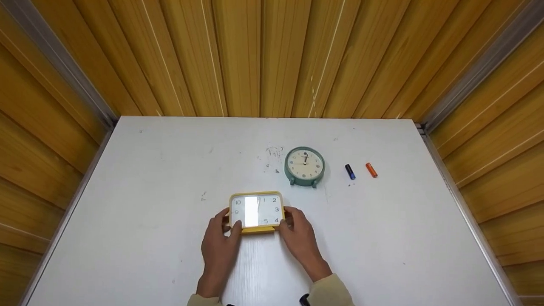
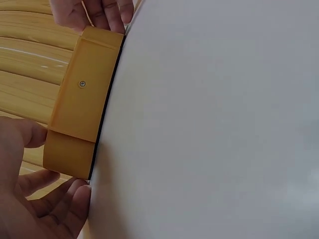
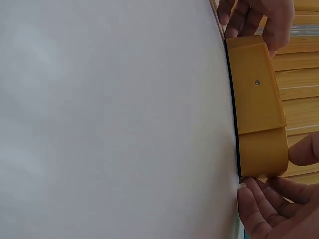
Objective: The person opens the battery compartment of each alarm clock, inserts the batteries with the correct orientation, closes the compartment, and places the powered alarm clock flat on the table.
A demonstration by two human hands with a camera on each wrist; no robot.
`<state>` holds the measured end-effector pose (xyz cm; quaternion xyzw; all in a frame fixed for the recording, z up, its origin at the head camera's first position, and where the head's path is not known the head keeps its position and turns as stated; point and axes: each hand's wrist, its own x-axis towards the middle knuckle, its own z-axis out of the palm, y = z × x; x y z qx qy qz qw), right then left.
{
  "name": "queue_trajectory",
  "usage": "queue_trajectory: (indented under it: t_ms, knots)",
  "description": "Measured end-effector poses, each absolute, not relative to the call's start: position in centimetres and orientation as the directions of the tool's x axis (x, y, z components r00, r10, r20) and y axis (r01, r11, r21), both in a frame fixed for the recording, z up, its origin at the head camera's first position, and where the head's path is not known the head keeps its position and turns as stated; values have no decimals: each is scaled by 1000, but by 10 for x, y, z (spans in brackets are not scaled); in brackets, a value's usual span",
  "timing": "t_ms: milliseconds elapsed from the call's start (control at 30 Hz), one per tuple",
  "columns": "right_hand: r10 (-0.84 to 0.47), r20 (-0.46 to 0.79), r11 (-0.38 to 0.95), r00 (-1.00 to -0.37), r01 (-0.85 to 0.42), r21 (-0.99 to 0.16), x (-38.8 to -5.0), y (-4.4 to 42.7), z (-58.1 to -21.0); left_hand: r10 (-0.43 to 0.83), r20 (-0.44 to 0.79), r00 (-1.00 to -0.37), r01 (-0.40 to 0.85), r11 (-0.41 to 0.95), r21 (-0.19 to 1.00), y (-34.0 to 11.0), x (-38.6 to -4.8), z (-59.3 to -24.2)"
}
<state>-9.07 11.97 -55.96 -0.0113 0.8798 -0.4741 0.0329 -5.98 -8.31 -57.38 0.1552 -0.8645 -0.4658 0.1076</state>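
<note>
The yellow clock (image 1: 257, 212) is face up over the table (image 1: 127, 221), between the person's 2 hands. The left hand (image 1: 219, 242) grips its left end, thumb at the lower front corner and the other fingers at the side; the right hand (image 1: 301, 233) grips the right end in much the same way.

To handle it well, I'd keep the hold even at the 2 ends so that neither corner dips, with the thumbs on the yellow rim rather than the clear front. Any lift or turn is best made with the 2 wrists together. The green clock (image 1: 304, 165) lies near its far right corner, so I'd leave some room there; the blue-and-black battery (image 1: 350, 171) and the orange battery (image 1: 371, 170), farther right, might roll if knocked.

A white strip of glare covers part of the yellow dial, left of its middle, and I can't read the time. The wrist views show the long lower side with 1 screw (image 2: 82, 84), but the back is hidden; it may be resting on the table or just above it. The sleeves (image 1: 331, 292) and the table's near edge are cut off.
</note>
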Motion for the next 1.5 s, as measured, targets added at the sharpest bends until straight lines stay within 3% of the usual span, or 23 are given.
queue_trajectory:
  t_ms: [367, 667, 900, 1067, 1267, 1500]
  knots:
    - [-57, -47, 500, -997, 12, -866, -83, 128, -579, -354, -47, -934, -220, 466, 857, -85, -52, -590]
    - [-85, -157, 473, -984, 99, -876, -88, 137, -586, -277, -178, -944, -298, 489, 820, -92, -57, -590]
    - [-109, -292, 472, -950, 209, -856, -112, 145, -580, -123, -321, -939, -344, 288, 894, -119, -89, -585]
    - [-169, -351, 502, -921, 226, -835, -130, 149, -566, -109, -329, -938, -346, 264, 900, -124, -110, -581]
    - [-220, -309, 503, -925, 164, -849, -145, 148, -552, -136, -308, -941, -334, 264, 905, -130, -128, -573]
    - [-240, -295, 509, -925, 139, -850, -148, 139, -554, -121, -272, -955, -293, 219, 931, -147, -123, -576]
